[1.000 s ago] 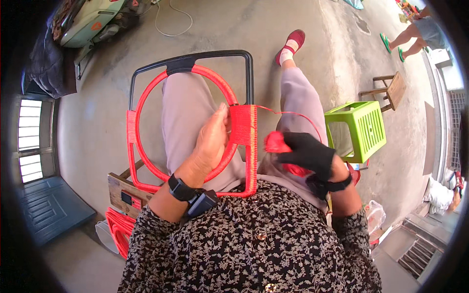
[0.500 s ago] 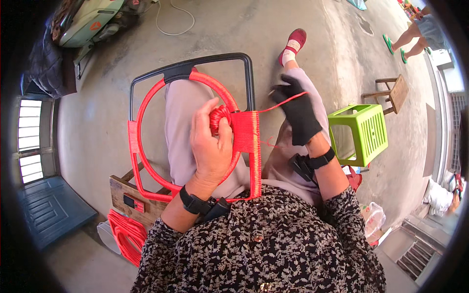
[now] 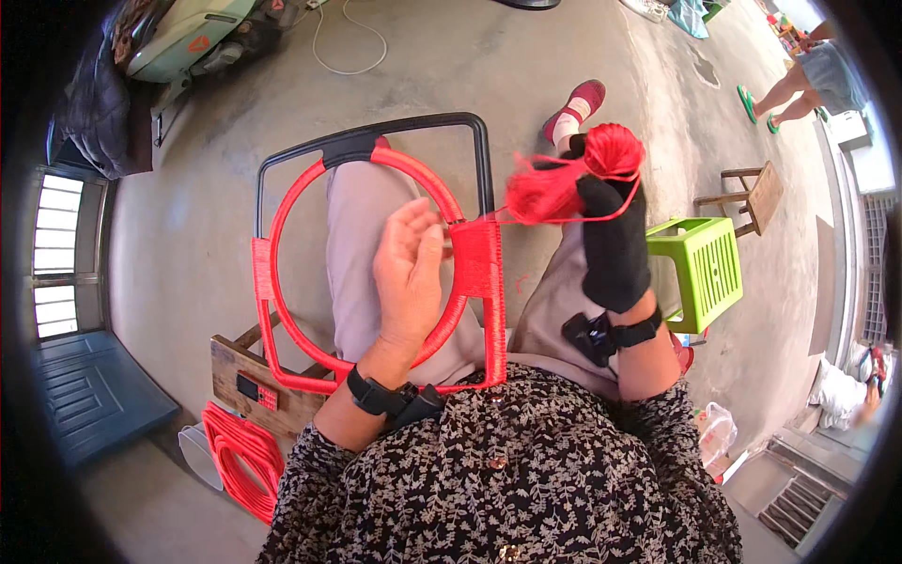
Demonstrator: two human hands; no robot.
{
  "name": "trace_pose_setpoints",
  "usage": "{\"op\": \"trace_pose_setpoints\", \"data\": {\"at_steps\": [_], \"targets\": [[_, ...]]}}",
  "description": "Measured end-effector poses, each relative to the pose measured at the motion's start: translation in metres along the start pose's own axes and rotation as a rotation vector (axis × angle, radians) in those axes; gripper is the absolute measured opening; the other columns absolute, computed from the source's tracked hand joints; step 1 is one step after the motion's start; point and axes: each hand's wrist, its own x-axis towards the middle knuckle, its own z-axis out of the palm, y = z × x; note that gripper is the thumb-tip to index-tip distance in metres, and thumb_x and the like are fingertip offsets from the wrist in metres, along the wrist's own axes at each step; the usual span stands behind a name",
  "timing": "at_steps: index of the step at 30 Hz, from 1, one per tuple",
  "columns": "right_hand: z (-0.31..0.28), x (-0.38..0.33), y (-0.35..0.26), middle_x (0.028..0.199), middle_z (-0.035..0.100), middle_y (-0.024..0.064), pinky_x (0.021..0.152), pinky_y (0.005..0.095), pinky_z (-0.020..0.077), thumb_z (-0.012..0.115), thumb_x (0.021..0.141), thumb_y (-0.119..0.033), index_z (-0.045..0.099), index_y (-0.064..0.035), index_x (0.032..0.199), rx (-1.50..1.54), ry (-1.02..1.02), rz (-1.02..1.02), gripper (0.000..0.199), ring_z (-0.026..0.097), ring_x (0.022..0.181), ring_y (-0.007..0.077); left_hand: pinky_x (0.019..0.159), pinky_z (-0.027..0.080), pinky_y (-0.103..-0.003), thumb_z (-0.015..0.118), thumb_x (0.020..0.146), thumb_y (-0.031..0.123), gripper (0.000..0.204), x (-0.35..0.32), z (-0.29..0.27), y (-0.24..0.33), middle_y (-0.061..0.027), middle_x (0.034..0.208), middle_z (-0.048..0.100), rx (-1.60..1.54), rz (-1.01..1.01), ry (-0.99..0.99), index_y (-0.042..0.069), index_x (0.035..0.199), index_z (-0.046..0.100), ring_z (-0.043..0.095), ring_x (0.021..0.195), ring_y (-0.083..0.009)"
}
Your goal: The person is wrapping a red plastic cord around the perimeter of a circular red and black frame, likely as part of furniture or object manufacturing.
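Black blouse (image 3: 554, 451) with pale leafy print, matching sleeves (image 3: 660, 418), front buttons (image 3: 498, 462), pale mauve trousers (image 3: 353, 254), dark red strapped shoe (image 3: 589, 96), white sock (image 3: 567, 124), black glove (image 3: 617, 265) on right hand (image 3: 611, 221), black wrist straps (image 3: 637, 331) with apparently boxy dark attachments (image 3: 586, 336)

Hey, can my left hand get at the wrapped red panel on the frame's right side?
Likely yes: your left hand looks empty and is right beside the red panel, with nothing visibly between them.
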Motion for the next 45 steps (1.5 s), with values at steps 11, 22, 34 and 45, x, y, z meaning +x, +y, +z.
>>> {"op": "trace_pose_setpoints", "data": {"at_steps": [11, 22, 34, 45], "targets": [[-0.226, 0.013, 0.010, 0.093, 0.064, 0.0052, 0.076, 0.0343, 0.0498, 0.059, 0.086, -0.015, 0.060, -0.0044, 0.110, -0.729, 0.175, 0.151, 0.026, 0.062, 0.082, 0.0188, 0.076, 0.048, -0.021, 0.052, 0.096, 0.012, 0.020, 0.001, -0.002, -0.011, -0.0047, 0.095, 0.063, -0.217, -0.202, -0.060, -0.003, 0.110, 0.054, 0.058, 0.084, -0.0070], [-0.138, -0.009, 0.029, 0.090, 0.059, 0.0010, 0.072, 0.0267, 0.0485, 0.059, 0.087, -0.020, 0.049, -0.0028, 0.128, -0.151, 0.007, 0.324, 0.045, 0.060, 0.076, 0.0137, 0.057, 0.045, -0.019, 0.055, 0.095, 0.016, 0.012, 0.003, -0.007, -0.014, 0.0023, 0.079, 0.060, -0.272, -0.200, 0.084, 0.006, 0.099, 0.058, 0.054, 0.063, -0.0039], [-0.039, 0.000, 0.095, 0.103, 0.064, 0.0152, 0.080, 0.0355, 0.0520, 0.057, 0.091, -0.020, 0.055, -0.0014, 0.100, -0.085, -0.597, 0.419, 0.021, 0.064, 0.091, 0.0246, 0.062, 0.049, -0.020, 0.055, 0.094, 0.014, 0.009, 0.003, -0.004, -0.014, -0.0014, 0.085, 0.064, -0.364, -0.264, 0.071, 0.007, 0.100, 0.057, 0.059, 0.068, -0.0070], [-0.037, 0.008, 0.065, 0.084, 0.059, 0.0073, 0.072, 0.0337, 0.0512, 0.053, 0.094, -0.023, 0.052, -0.0049, 0.101, 0.889, 0.067, 0.466, 0.019, 0.060, 0.082, 0.0223, 0.075, 0.052, -0.029, 0.053, 0.095, 0.018, 0.021, -0.001, 0.000, -0.004, -0.0092, 0.096, 0.065, -0.566, -0.445, -0.074, 0.003, 0.110, 0.056, 0.064, 0.082, -0.0167]]}}
